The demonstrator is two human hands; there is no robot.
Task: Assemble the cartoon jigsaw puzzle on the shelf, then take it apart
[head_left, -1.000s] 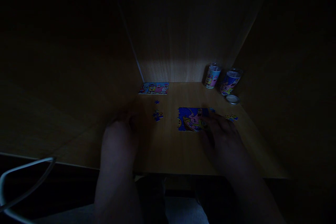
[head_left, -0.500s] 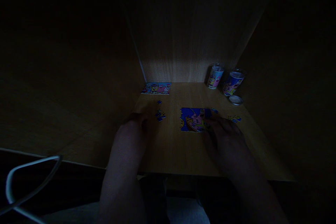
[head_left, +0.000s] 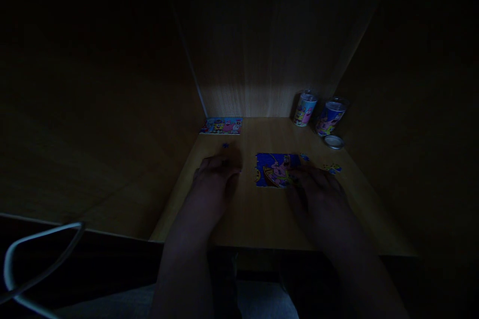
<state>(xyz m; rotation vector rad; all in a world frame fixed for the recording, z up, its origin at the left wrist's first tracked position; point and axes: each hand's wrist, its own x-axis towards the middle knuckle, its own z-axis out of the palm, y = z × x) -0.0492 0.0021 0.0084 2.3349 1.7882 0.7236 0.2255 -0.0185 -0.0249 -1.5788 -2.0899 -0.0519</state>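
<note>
A partly joined jigsaw puzzle (head_left: 273, 168) with a cartoon picture on blue lies flat on the wooden tabletop. My right hand (head_left: 320, 192) rests at its right side, fingers stretched over the edge and thumb apart. That hand hides the puzzle's right end. My left hand (head_left: 213, 174) hovers over or touches the spot where loose pieces lay, and covers them. Its thumb points right, apart from the fingers. Beyond it sits a single blue puzzle piece (head_left: 225, 145). More loose pieces (head_left: 332, 168) lie right of my right hand, and one blue piece (head_left: 304, 157) is by the puzzle's upper right corner.
A finished cartoon puzzle strip (head_left: 221, 125) lies at the back left. Two printed cans (head_left: 305, 109) (head_left: 331, 118) stand at the back right, with a round metal lid (head_left: 334, 142) before them. Wooden panels enclose the sides and back. A white cable (head_left: 41, 232) loops at lower left. The scene is dim.
My left hand has moved right and slightly forward, over the small cluster of loose pieces. My right hand stays at the puzzle's right side, with hardly any movement.
</note>
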